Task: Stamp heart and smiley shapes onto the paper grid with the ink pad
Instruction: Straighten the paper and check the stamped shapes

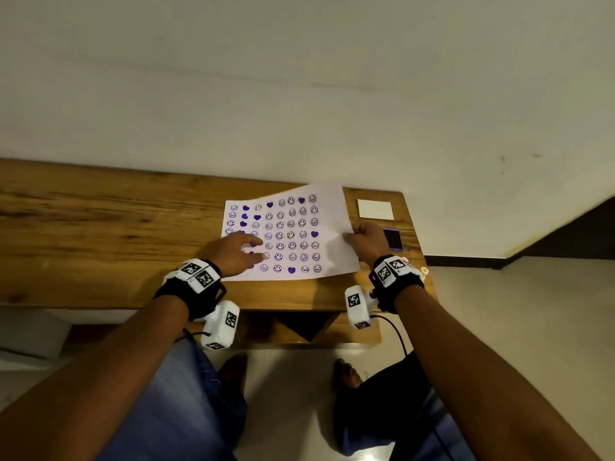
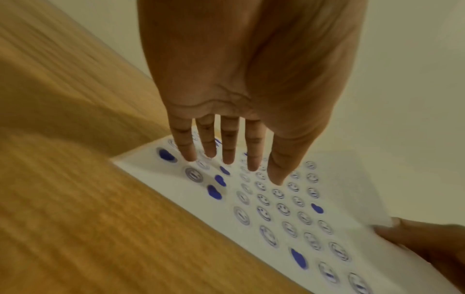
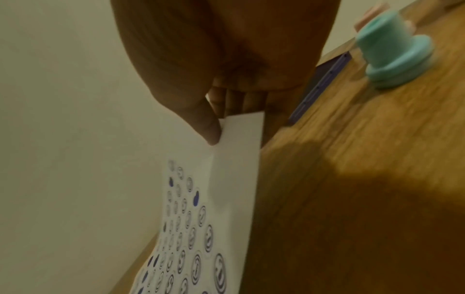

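1. The paper grid (image 1: 327, 227) is seen on the right part of a wooden table (image 1: 100, 234), covered with rows of stamped smiley faces and a scattering of solid purple hearts.
2. Its near and left portions are laid flat on the wood, while its right edge and far right corner are raised off the surface, so that the sheet is curved.
3. The right edge of the sheet is pinched by the right hand (image 1: 367, 239); in the right wrist view the thumb is pressed on the upper side of the paper and the fingers (image 3: 236, 101) are curled beneath it.
4. The left hand (image 1: 238, 252) is spread over the left part of the sheet with its fingers (image 2: 227, 143) straight and slightly apart, pointing down at the stamped rows; whether the fingertips are touching the paper cannot be told.
5. A purple ink pad (image 1: 392, 239) is seen lying open on the table just beyond the right hand, partly hidden by it.
6. A white rectangular card (image 1: 375, 209) is placed farther back on the table, near the wall, apart from the ink pad.
7. A teal stamp (image 3: 395, 49) is stood upright on the wood to the right of the right hand, with a pink object behind it that is too blurred to be identified.
8. Both wrists are fitted with black straps carrying white marker blocks.
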